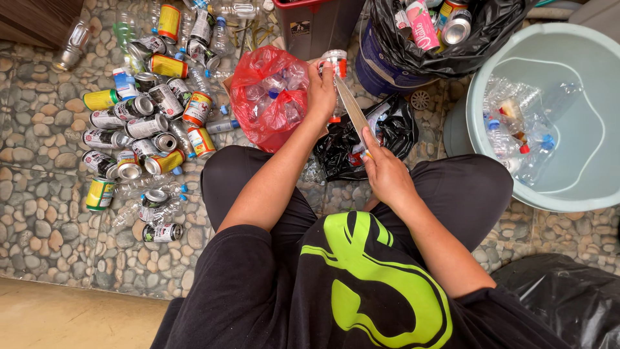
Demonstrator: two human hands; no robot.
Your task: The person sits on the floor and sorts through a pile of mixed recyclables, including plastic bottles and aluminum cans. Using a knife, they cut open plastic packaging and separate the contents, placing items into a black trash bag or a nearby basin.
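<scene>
The left hand [321, 90] clenches a clear plastic bottle with a red label [336, 64] upright, steadying it, while the right hand's [386, 174] fingers grip a long knife [352, 110] laid against it.

A single head-worn camera looks steeply down over the person's chest and lap, close enough that the black shirt fills the lower frame. The left hand [321, 90] and right hand [386, 173] sit near the centre, at arm's length below the lens. Beyond the hands the view reaches the pebbled floor [39, 213]; left of them lie cans [145, 126], right of them a pale tub [581, 187].
</scene>
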